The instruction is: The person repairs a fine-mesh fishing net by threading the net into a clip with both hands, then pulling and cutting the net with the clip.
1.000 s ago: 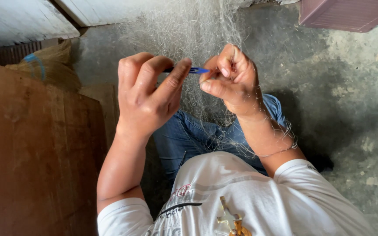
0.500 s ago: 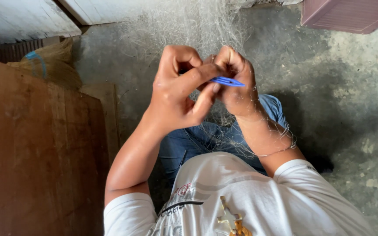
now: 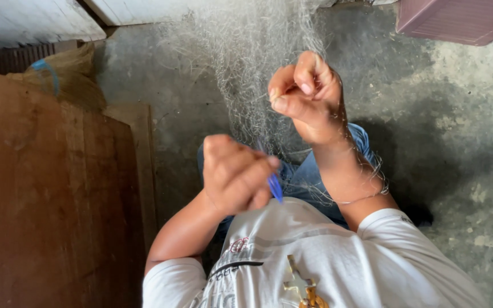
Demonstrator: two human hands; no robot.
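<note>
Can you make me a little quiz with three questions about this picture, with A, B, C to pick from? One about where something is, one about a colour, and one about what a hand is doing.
1. Where is the wooden board?
A. On the person's left
B. On the person's right
C. On the person's lap

2. What colour is the small pointed tool?
A. Red
B. Blue
C. Yellow

3. What is the right hand doing?
A. Lying flat on the floor
B. Pinching the fine net
C. Holding a cup

Answers:
1. A, the brown board fills the left side of the view, next to the left arm.
2. B, a blue tip sticks out of the closed left hand.
3. B, its fingertips are pressed together on strands of the pale net, raised above the knees.
</note>
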